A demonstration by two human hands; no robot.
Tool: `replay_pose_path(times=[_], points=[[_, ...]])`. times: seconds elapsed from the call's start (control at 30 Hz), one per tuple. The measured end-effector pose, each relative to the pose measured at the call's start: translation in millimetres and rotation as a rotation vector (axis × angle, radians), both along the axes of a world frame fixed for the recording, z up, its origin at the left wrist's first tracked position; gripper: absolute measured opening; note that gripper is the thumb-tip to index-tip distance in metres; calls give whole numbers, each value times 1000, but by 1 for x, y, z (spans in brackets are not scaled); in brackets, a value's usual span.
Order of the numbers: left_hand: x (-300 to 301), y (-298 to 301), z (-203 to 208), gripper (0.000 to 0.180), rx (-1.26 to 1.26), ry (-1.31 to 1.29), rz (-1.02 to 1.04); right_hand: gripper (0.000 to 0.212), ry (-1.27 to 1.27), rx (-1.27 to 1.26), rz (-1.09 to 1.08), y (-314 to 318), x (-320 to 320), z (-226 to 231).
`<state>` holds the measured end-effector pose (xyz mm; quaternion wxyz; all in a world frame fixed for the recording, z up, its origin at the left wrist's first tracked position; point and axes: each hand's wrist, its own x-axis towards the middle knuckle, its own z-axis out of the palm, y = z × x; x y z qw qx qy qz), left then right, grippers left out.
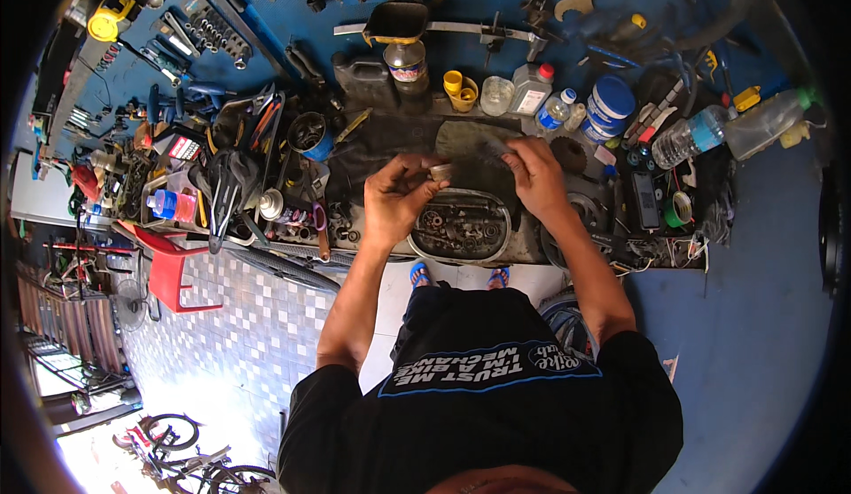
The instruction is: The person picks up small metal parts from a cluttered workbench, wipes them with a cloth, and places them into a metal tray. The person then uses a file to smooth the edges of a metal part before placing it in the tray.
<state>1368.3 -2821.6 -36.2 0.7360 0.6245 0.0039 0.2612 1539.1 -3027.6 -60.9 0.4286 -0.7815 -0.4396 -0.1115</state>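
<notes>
Above the workbench, my left hand (pixel 392 199) pinches a small, round metal part (pixel 440 172) between thumb and fingers. My right hand (pixel 537 176) is raised a little to the right, its fingers closed; a pale, blurred thing (pixel 496 146) shows at the fingertips, its kind unclear. The two hands are apart. Below and between them sits an oval metal tray (pixel 459 261) holding several small dark parts. A greenish cloth (pixel 456 137) lies on the bench just beyond the hands.
A blue tin (pixel 312 139) of small parts stands left, beside cluttered tools. Along the back are a dark bottle (pixel 408 73), yellow cups (pixel 461 93), a grey bottle (pixel 532 90) and a blue-lidded tub (pixel 610 104). A phone (pixel 646 199) lies right. A red chair (pixel 173 270) stands left.
</notes>
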Motion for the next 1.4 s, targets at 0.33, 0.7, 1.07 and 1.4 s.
replay_pose_path(times=[0.33,0.7,1.07,1.4], points=[[22,1,-4,19,-86,138,-45,12,711,280,10,-12,-5,-20],[21,16,-47,34,78,315,-30,21,575,247,-18,-12,0,-12],[22,10,-18,30,392,317,186,19,-101,145,165,41,-36,58],[17,6,-11,28,245,315,116,25,-231,162,75,42,-23,54]])
